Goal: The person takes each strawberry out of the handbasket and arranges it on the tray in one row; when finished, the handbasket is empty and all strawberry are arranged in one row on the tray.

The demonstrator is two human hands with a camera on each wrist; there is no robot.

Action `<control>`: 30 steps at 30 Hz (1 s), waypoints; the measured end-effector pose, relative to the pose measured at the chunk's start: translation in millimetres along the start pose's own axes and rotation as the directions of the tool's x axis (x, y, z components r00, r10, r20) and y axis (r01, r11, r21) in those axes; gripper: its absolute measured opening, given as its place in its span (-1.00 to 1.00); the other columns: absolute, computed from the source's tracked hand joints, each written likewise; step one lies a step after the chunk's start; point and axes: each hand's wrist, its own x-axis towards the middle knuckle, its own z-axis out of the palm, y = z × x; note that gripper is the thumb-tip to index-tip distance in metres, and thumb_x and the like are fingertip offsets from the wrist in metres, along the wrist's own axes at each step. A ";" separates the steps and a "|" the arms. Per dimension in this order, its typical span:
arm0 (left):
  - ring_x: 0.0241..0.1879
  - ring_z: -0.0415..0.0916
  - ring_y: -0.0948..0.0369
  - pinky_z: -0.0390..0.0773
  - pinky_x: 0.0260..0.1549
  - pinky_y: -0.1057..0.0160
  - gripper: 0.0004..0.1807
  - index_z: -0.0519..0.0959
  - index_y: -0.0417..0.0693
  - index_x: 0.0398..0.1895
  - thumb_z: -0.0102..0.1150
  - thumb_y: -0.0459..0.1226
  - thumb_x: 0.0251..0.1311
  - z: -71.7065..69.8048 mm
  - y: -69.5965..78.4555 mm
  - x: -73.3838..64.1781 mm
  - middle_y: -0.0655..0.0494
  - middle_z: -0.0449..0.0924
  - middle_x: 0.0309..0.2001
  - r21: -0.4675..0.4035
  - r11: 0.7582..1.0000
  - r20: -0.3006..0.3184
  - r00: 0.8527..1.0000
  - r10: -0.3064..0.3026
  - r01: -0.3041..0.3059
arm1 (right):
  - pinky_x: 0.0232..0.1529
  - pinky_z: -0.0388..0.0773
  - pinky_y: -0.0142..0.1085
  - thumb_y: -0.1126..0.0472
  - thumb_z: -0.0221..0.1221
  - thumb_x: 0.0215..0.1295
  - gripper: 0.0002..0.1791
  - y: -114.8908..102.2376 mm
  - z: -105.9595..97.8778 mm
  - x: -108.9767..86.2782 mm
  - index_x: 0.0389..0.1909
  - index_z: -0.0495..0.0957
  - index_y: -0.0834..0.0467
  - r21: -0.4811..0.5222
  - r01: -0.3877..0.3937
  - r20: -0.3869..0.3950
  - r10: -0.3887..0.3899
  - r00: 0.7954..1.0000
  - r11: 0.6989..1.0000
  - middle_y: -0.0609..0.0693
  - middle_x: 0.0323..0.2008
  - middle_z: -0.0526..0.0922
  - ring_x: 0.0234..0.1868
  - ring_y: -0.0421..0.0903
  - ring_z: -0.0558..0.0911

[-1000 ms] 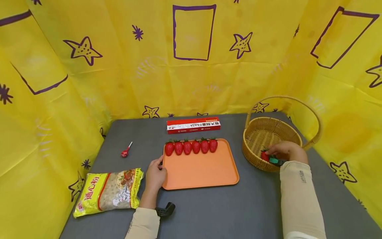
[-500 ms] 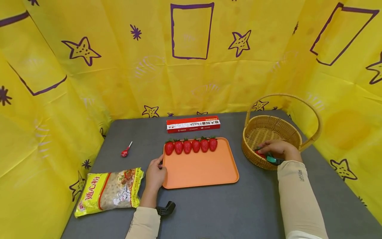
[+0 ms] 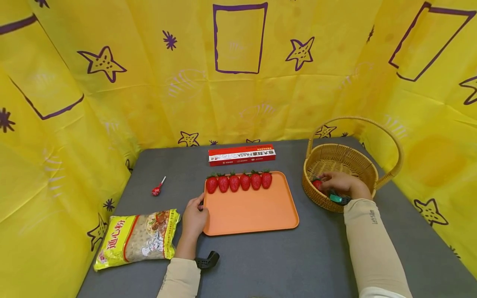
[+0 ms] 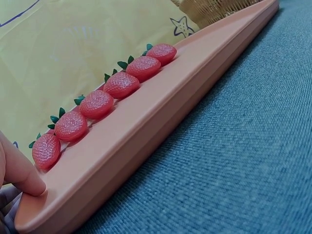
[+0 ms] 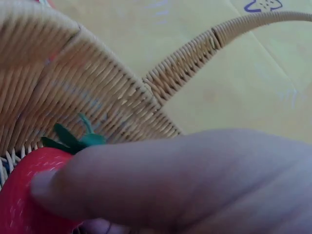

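My left hand grips the left edge of an orange tray; in the left wrist view the thumb presses on the tray's upper surface. Along the tray's far edge lies a row of several red strawberries with green leaves, tops pointing away. My right hand is inside a wicker basket and holds a strawberry near the left wall. Up close in the right wrist view, the thumb lies against this strawberry, below its green leaves; the other fingers are mostly hidden.
Behind the tray lies a red pasta box. On the left are a red lollipop and a yellow bag of pasta. The basket's tall handle arches over it. Yellow cloth encloses the grey table.
My right hand has moved left and slightly away from me inside the basket, the strawberry going with it. My left hand, the tray and its strawberries stay put.
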 end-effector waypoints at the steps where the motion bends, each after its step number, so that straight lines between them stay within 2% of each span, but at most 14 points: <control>1: -0.04 0.46 0.03 0.48 -0.12 0.03 -0.42 0.40 -0.15 0.37 0.05 -0.41 0.22 0.2 0.0 -0.4 -0.13 0.41 0.22 -0.002 1.000 0.002 1.000 0.000 0.000 | -0.19 0.55 -0.21 0.27 0.16 0.31 -0.35 1.3 0.4 1.2 0.29 0.16 0.51 0.022 0.015 -0.002 -0.015 1.000 1.000 0.20 -0.12 0.53 -0.21 0.00 0.56; 4: -0.04 0.46 0.04 0.48 -0.11 0.03 -0.42 0.40 -0.14 0.37 0.05 -0.41 0.22 0.6 -0.7 -0.7 -0.13 0.41 0.22 -0.003 1.000 0.002 1.000 -0.001 0.001 | -0.13 0.56 -0.23 0.29 0.09 0.39 -0.34 4.2 1.6 4.0 0.34 0.06 0.54 0.113 0.026 -0.009 -0.025 1.000 0.993 0.25 -0.05 0.51 -0.14 -0.01 0.59; 8: -0.06 0.46 0.04 0.47 -0.12 0.03 -0.42 0.41 -0.13 0.37 0.05 -0.40 0.22 -0.2 -1.3 -0.3 -0.12 0.41 0.22 0.000 1.000 -0.005 1.000 -0.002 0.002 | -0.01 0.55 -0.17 0.30 0.02 0.45 -0.32 6.3 2.7 5.8 0.39 -0.05 0.54 0.213 0.050 -0.019 -0.047 0.999 0.976 0.38 0.11 0.37 -0.01 0.03 0.56; 11: -0.04 0.46 0.03 0.48 -0.11 0.02 -0.42 0.40 -0.13 0.37 0.05 -0.40 0.23 -0.8 -1.0 0.3 -0.12 0.41 0.22 -0.002 1.000 -0.001 1.000 -0.005 0.005 | -0.01 0.56 -0.16 0.31 0.00 0.46 -0.33 6.0 4.2 5.1 0.41 -0.07 0.50 0.286 0.067 -0.037 -0.059 0.998 0.956 0.41 0.14 0.29 -0.03 0.02 0.54; 14: -0.03 0.45 0.03 0.49 -0.10 0.02 -0.42 0.39 -0.13 0.38 0.05 -0.40 0.24 -0.6 -1.0 0.4 -0.13 0.40 0.23 -0.003 1.000 0.005 1.000 -0.004 0.004 | -0.03 0.56 -0.18 0.31 0.00 0.46 -0.34 5.8 5.2 3.6 0.40 -0.06 0.48 0.339 0.077 -0.060 -0.060 0.996 0.938 0.37 0.12 0.29 -0.07 -0.02 0.55; 17: -0.04 0.46 0.04 0.49 -0.12 0.05 -0.42 0.40 -0.14 0.37 0.05 -0.40 0.23 0.8 -1.4 0.7 -0.12 0.40 0.23 0.000 1.000 0.003 1.000 0.000 0.000 | -0.05 0.57 -0.21 0.28 0.02 0.46 -0.36 7.3 4.3 2.9 0.39 -0.02 0.47 0.348 0.086 -0.086 -0.060 0.995 0.933 0.28 0.07 0.37 -0.11 -0.05 0.57; 22: -0.05 0.45 0.04 0.48 -0.13 0.06 -0.43 0.40 -0.15 0.37 0.05 -0.40 0.23 2.1 -0.3 1.2 -0.11 0.41 0.22 0.005 1.000 0.000 1.000 -0.001 0.001 | -0.04 0.58 -0.15 0.28 0.03 0.45 -0.37 1.5 -1.1 -5.1 0.36 0.05 0.52 0.270 0.128 -0.154 -0.088 0.984 0.954 0.27 0.01 0.45 -0.18 -0.06 0.62; 26: -0.04 0.45 0.04 0.48 -0.11 0.04 -0.43 0.40 -0.14 0.37 0.05 -0.40 0.24 2.4 -0.7 1.5 -0.11 0.41 0.22 -0.004 1.000 0.001 1.000 -0.008 0.008 | -0.04 0.58 -0.16 0.25 0.05 0.46 -0.37 -15.4 -5.5 -19.8 0.37 0.08 0.52 0.220 0.168 -0.236 -0.115 0.965 0.961 0.35 0.06 0.41 -0.17 -0.06 0.62; 30: -0.03 0.45 0.04 0.48 -0.09 0.04 -0.42 0.39 -0.12 0.38 0.05 -0.40 0.25 2.2 -1.6 1.8 -0.11 0.40 0.22 -0.005 1.000 0.000 1.000 -0.016 0.016 | -0.08 0.59 -0.26 0.19 0.07 0.47 -0.34 -40.8 -4.8 -37.8 0.39 0.09 0.47 0.212 0.188 -0.292 -0.121 0.949 0.959 0.29 0.08 0.40 -0.17 -0.11 0.61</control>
